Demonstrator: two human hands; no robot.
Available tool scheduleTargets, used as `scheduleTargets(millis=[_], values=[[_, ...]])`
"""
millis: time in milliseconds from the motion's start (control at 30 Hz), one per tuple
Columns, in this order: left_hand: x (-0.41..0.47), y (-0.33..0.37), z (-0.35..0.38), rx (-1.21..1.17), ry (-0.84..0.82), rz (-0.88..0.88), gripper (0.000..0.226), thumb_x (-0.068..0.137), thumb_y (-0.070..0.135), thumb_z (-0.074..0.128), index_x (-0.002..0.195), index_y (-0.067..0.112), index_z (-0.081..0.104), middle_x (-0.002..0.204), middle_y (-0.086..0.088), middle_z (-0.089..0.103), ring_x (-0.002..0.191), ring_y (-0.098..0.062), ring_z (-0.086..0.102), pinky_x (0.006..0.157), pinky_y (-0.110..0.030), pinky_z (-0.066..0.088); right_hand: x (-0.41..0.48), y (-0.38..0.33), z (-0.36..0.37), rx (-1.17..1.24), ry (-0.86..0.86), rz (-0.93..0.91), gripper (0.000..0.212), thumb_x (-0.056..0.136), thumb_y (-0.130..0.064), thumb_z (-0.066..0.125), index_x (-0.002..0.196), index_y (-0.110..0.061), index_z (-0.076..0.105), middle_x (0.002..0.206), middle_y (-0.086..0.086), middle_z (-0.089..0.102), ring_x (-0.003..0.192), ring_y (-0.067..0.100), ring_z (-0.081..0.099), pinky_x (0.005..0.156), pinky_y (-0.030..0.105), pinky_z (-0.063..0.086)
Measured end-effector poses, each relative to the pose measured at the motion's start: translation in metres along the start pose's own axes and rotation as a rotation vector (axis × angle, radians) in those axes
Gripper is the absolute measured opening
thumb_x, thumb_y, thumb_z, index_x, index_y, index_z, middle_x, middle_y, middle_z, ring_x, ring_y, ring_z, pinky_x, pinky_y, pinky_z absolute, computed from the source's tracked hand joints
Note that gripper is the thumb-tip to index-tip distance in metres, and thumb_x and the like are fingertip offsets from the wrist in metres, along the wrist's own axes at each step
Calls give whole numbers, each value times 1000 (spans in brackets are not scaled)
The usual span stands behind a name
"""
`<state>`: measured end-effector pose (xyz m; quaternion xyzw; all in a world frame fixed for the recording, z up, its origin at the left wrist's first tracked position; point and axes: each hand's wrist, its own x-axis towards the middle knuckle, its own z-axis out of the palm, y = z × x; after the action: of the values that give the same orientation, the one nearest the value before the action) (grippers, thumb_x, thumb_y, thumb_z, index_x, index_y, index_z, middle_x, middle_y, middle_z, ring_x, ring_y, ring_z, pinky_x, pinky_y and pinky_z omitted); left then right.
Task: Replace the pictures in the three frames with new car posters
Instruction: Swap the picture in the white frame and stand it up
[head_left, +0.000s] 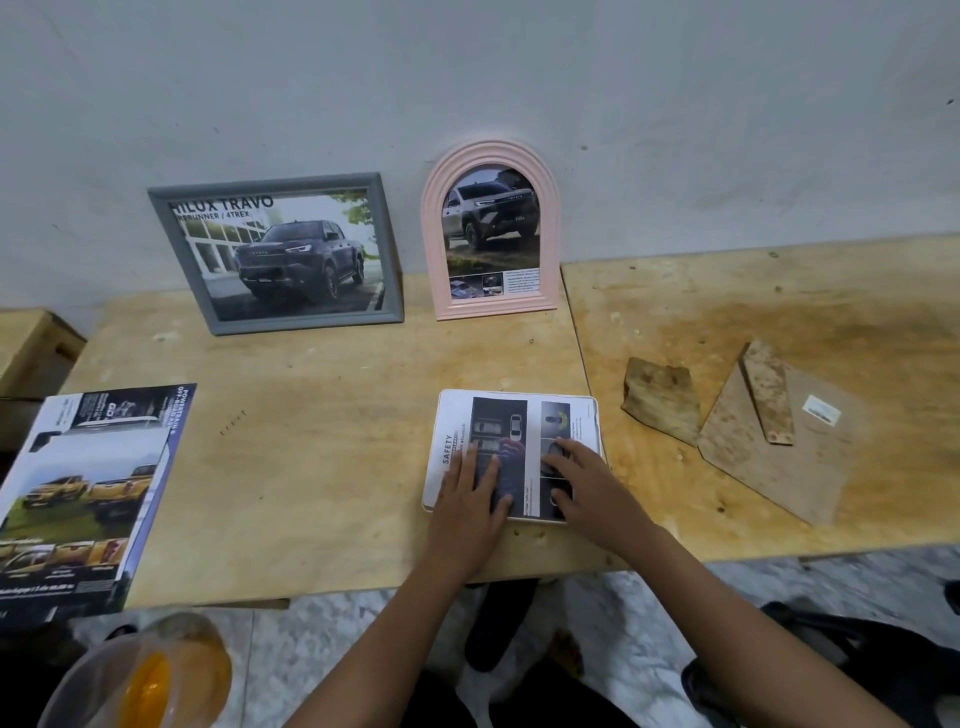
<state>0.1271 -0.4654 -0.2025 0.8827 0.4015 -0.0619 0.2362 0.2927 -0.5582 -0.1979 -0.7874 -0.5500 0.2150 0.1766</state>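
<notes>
Both hands are on frame three. Left hand (475, 483) and right hand (582, 475) lie flat with fingers straight, pressing the SAFETY sheet (501, 423) onto the white frame (595, 415). Neither hand grips anything. The frame lies flat near the front edge of the wooden table (311, 415). We can't tell whether the sheet is seated inside the rim or just laid on top.

To the left, well apart, is the car brochure (88, 493), at the table's front corner. To the right, the brown backing board (779, 467) lies loose with a smaller brown piece (662, 397) just beside it. We judge the back isn't on yet.

At the far end, the grey frame (278, 254) and pink arched frame (491, 231) lean on the wall (467, 78), both showing truck posters. We call it two of three done. What's left is to seat the sheet, fit the backing and stand the frame up.
</notes>
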Motion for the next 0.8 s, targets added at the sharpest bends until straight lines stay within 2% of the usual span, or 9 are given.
scheduleTargets(millis=[67,133,267,467,567,667,700,767,800], values=[[0,0,0,-7,0,-8,60,97,49,25,150,24,9,158,-4,-6,145,-22,-10,117,-33,-2,0,1,-2,-10,28,4,41,87,-16,56,128,-14,52,142,2,37,130,17,36,102,21,32],[-1,2,2,9,5,-24,76,83,62,6,150,25,8,158,-3,-6,145,-25,-11,117,-37,-4,-2,2,-2,-46,87,7,38,83,-15,59,120,-12,56,136,5,43,124,21,44,97,26,40],[-3,9,8,33,1,-49,96,64,63,-12,150,23,2,157,-8,-13,143,-31,-18,114,-44,-11,-8,-1,1,-50,174,16,32,77,-10,63,109,-9,61,121,10,54,107,27,55,81,33,53],[-4,18,14,40,-12,-83,126,43,80,-38,150,22,-4,155,-12,-20,140,-34,-23,108,-44,-18,-2,3,-2,-23,109,12,32,83,-8,53,115,-12,56,129,5,46,112,22,50,86,30,50],[-4,20,14,48,1,-81,125,42,81,-37,149,23,-7,153,-9,-26,134,-26,-33,109,-42,-20,0,7,-5,-26,64,7,31,82,-9,52,113,-14,54,130,4,43,113,21,49,88,31,49],[-5,18,15,51,-2,-78,116,51,83,-30,148,23,-11,150,-6,-30,132,-22,-36,104,-37,-29,-5,3,-2,-73,154,120,32,80,-11,53,111,-11,52,130,9,44,117,25,46,86,33,49],[-5,17,15,81,11,-77,109,60,83,-23,148,22,-8,154,-9,-21,136,-23,-31,104,-37,-29,-6,-1,0,-69,167,179,34,80,-11,53,114,-10,50,133,11,41,120,27,42,86,33,48],[-5,14,19,115,11,-102,89,82,76,-2,150,19,4,157,-13,7,143,-28,-9,108,-39,-15,-8,-7,3,-12,133,280,41,81,-9,53,121,-10,43,143,11,28,127,27,31,92,32,42],[-3,12,23,129,32,-104,81,88,71,5,150,20,6,157,-12,11,144,-29,-4,110,-41,-8,-7,-8,4,17,108,304,43,82,-8,53,124,-10,41,146,11,23,129,27,27,95,31,39]])
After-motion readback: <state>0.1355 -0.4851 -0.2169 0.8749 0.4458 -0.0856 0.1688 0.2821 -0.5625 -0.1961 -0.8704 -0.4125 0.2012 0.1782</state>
